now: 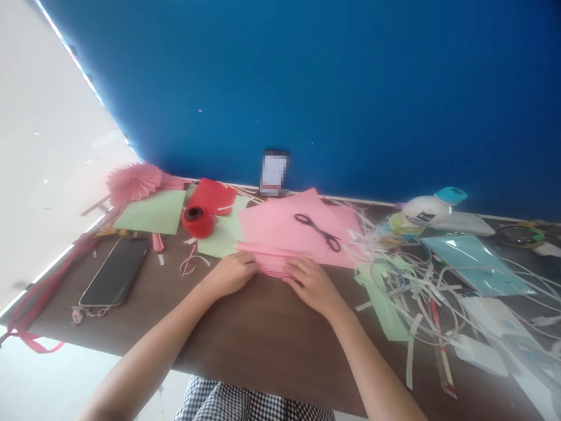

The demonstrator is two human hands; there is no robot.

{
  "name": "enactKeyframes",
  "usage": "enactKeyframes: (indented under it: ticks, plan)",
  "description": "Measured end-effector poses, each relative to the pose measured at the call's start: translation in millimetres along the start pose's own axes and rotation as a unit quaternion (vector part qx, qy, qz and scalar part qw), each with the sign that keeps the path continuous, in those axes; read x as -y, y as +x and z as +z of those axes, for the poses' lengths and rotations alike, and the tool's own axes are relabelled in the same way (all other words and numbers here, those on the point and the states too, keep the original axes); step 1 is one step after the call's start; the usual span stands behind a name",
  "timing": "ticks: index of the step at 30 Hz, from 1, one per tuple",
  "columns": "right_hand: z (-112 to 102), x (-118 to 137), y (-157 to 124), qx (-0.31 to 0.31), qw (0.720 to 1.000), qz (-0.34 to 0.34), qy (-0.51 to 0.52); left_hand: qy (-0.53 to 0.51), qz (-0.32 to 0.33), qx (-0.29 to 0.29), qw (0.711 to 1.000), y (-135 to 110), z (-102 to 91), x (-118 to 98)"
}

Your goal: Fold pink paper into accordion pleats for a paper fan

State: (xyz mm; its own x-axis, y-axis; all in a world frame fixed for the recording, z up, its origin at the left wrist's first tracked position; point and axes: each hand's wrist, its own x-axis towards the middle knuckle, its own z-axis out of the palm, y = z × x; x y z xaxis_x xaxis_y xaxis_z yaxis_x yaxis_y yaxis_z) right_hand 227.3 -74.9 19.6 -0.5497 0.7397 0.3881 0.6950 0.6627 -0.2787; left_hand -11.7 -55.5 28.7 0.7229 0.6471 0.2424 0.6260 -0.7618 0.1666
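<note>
- Centrally, the pleated pink paper [272,264] lies between the two hands, straight ahead of the person, its long axis running left to right, roughly parallel to the near edge of the bench [258,333].
- The left hand [234,272] is closed on its left end, fingers curled over the folds; its thumb is hidden.
- The right hand [318,286] is closed around the right end, thumb at the near edge, fingers over the top. Neither hand is nearer; both touch the paper.
- Just beyond the folds, flat pink sheets [280,219] spread out, with black scissors [317,229] resting on them, slanted, nearer the right hand.
- Left of the sheets stand a red ribbon roll [199,225] and a red sheet [214,196]; a smartphone [114,272] and a pink paper fan [134,181] lie farther left.
- To the right, tangled white paper strips [409,351] and a turquoise-capped bottle [423,210] crowd that side; bare bench lies between the forearms, with nothing blocking the near side.
</note>
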Motion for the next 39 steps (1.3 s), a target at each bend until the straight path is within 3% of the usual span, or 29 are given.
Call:
enactKeyframes:
  ticks: [7,11,14,24,39]
  plan:
    - [5,-7,-2,0.027,0.999,-0.023,-0.021,-0.056,-0.029,-0.017,0.998,0,-1.0,1]
    - [9,-8,-3,-0.006,1.000,-0.021,-0.022,-0.114,-0.036,-0.063,0.991,3,1.5,5]
    - [12,-10,-4,-0.032,0.999,-0.030,-0.030,-0.138,-0.023,-0.058,0.988,4,3.4,8]
    - [10,-8,-4,-0.048,0.997,-0.038,-0.041,-0.113,0.012,-0.066,0.991,3,7.5,7]
    - [11,-5,-1,-0.046,0.999,-0.010,0.009,-0.149,-0.008,-0.058,0.987,3,6.0,4]
